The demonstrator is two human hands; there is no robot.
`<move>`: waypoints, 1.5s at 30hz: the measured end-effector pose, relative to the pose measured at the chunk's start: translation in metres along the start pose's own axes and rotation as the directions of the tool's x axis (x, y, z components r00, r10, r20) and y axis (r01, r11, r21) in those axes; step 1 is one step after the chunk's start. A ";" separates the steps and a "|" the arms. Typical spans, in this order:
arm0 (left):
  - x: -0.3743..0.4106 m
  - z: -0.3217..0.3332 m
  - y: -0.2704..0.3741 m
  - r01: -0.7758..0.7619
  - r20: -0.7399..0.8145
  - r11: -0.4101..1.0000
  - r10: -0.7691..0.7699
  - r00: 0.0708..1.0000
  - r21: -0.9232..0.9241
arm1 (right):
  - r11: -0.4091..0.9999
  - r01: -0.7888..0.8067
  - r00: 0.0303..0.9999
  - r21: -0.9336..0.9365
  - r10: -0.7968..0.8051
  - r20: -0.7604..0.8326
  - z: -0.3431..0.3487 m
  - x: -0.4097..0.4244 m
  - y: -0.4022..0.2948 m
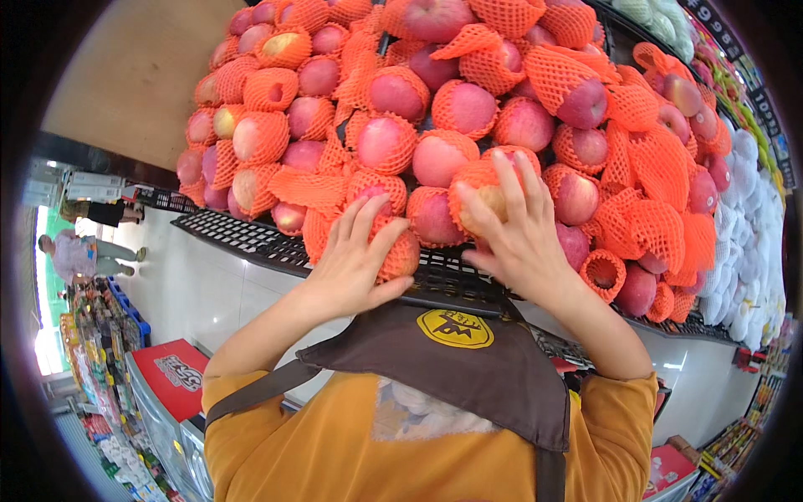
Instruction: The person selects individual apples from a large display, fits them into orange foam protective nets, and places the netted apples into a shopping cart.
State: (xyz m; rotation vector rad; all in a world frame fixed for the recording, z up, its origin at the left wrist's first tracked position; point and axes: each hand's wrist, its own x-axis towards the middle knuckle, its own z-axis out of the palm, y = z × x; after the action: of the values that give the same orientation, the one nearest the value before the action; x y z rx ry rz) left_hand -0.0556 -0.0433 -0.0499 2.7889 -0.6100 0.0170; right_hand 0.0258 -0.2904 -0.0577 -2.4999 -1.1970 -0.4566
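Note:
At the front edge of the heap, my left hand (351,267) is around an apple in an orange foam net (399,254), fingers over its top and thumb along its lower side. Slightly higher and to the right, my right hand (521,235) grips a netted apple with a yellowish patch (488,204), its thumb below. Between the hands sits a red apple (433,216) in its own net. More netted red apples (379,143) are piled beyond. The undersides of both held apples are hidden.
A black perforated crate edge (244,241) runs along the heap's front. An empty foam net (603,275) lies at right, near white-netted fruit (743,232). A brown wooden panel (125,81) stands at left. A person (88,254) is in the aisle, by packed shelves (94,326).

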 end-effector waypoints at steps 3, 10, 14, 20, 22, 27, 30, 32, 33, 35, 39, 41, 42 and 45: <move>0.004 0.006 -0.006 0.042 0.023 0.998 -0.041 0.999 -0.041 | 0.998 0.026 0.999 -0.058 -0.027 -0.017 0.009 0.012 0.012; 0.003 0.006 -0.016 0.154 0.034 0.955 -0.150 0.988 -0.252 | 0.987 0.031 0.998 -0.160 -0.039 -0.046 0.003 0.019 0.008; -0.003 -0.009 -0.037 0.261 -0.006 0.695 -0.356 0.935 -0.671 | 0.986 0.000 0.999 -0.169 0.006 0.039 -0.007 0.016 0.000; -0.019 -0.016 -0.067 -0.061 0.058 -0.221 -0.495 0.867 -0.973 | 0.993 -0.044 0.996 -0.107 0.052 0.068 -0.018 0.017 -0.007; -0.017 -0.030 -0.055 -0.194 0.028 -0.312 -0.588 0.808 -0.930 | 0.999 -0.030 0.999 0.018 0.029 0.036 -0.034 0.028 -0.012; 0.006 -0.041 -0.045 -0.270 -0.079 -0.256 -0.576 0.814 -0.928 | 0.636 -0.033 0.999 0.771 0.014 0.031 -0.037 0.090 -0.041; 0.025 -0.047 -0.030 -0.305 -0.128 -0.327 -0.465 0.876 -0.895 | 0.632 0.060 0.997 0.773 0.006 -0.082 -0.016 0.122 -0.053; 0.038 -0.061 -0.026 -0.449 -0.286 -0.281 -0.470 0.835 -0.848 | 0.581 0.064 0.998 0.811 -0.030 -0.058 -0.020 0.139 -0.057; 0.044 -0.071 -0.023 -0.515 -0.356 -0.263 -0.473 0.806 -0.816 | 0.715 0.210 0.967 0.667 -0.053 -0.248 -0.027 0.148 -0.057; 0.055 -0.092 -0.016 -0.545 -0.378 -0.150 -0.572 0.728 -0.825 | 0.763 0.347 0.906 0.546 -0.122 -0.406 -0.037 0.161 -0.053; 0.053 -0.101 -0.022 -0.486 -0.244 -0.401 -0.519 0.819 -0.777 | 0.798 0.549 0.748 0.249 -0.337 -0.572 -0.055 0.177 -0.055; 0.054 -0.101 -0.022 -0.447 -0.264 -0.351 -0.461 0.847 -0.823 | 0.819 0.548 0.713 0.171 -0.350 -0.608 -0.059 0.177 -0.057; 0.054 -0.100 -0.022 -0.438 -0.285 -0.347 -0.411 0.866 -0.830 | 0.821 0.561 0.676 0.102 -0.384 -0.629 -0.060 0.180 -0.056; 0.054 -0.100 -0.029 -0.406 -0.319 -0.109 -0.449 0.835 -0.908 | 0.824 0.552 0.588 -0.125 -0.491 -0.642 -0.051 0.192 -0.043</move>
State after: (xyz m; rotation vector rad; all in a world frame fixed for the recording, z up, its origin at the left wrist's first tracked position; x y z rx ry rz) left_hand 0.0108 -0.0126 0.0421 1.0018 -0.1536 0.2535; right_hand 0.0991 -0.1546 0.0752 -1.5923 -1.5542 -1.2759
